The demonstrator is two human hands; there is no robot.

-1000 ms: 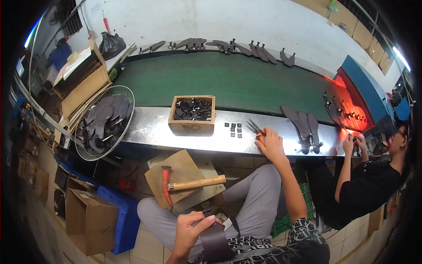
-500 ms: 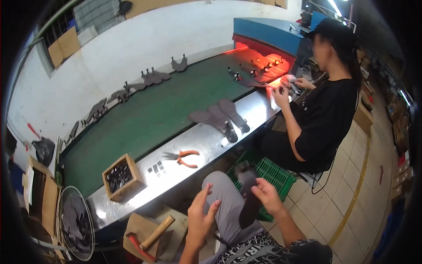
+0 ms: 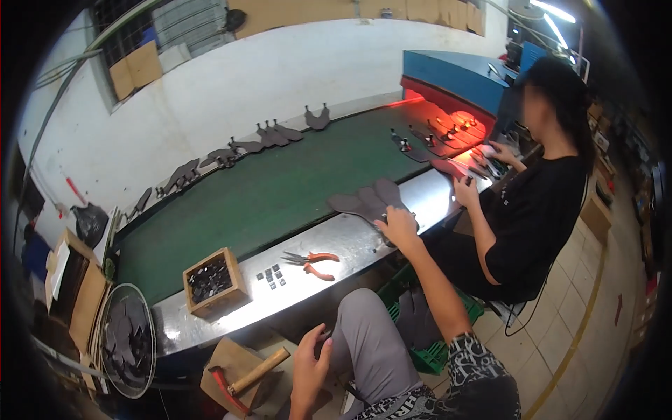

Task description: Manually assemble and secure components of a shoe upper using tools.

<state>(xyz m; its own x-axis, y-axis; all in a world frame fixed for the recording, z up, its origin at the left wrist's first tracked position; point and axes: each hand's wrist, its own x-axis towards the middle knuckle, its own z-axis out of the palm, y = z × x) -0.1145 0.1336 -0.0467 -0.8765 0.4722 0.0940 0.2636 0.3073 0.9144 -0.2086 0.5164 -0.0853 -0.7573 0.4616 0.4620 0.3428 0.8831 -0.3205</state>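
Note:
My right hand reaches over the bench's metal edge, its fingers curled over the near ends of several flat, dark grey shaped pieces. The hand hides those ends and its exact grip. Above the lower edge of the view, beside my grey-trousered knee, my left hand is raised with thumb and fingers apart, holding nothing. Nearest to it lies a hammer with a wooden handle and red head, on a brown block. More dark grey pieces lie in a green plastic crate beside my knee.
Orange-handled pliers, small dark squares and a wooden box of small dark parts are on the metal strip. Beyond runs a green conveyor belt into a red-lit blue machine. A co-worker sits at right.
My right hand has left my lap, where it held a dark grey piece, and moved forward to the pieces on the bench. Grey pieces now show in the crate. My left hand has lowered slightly.

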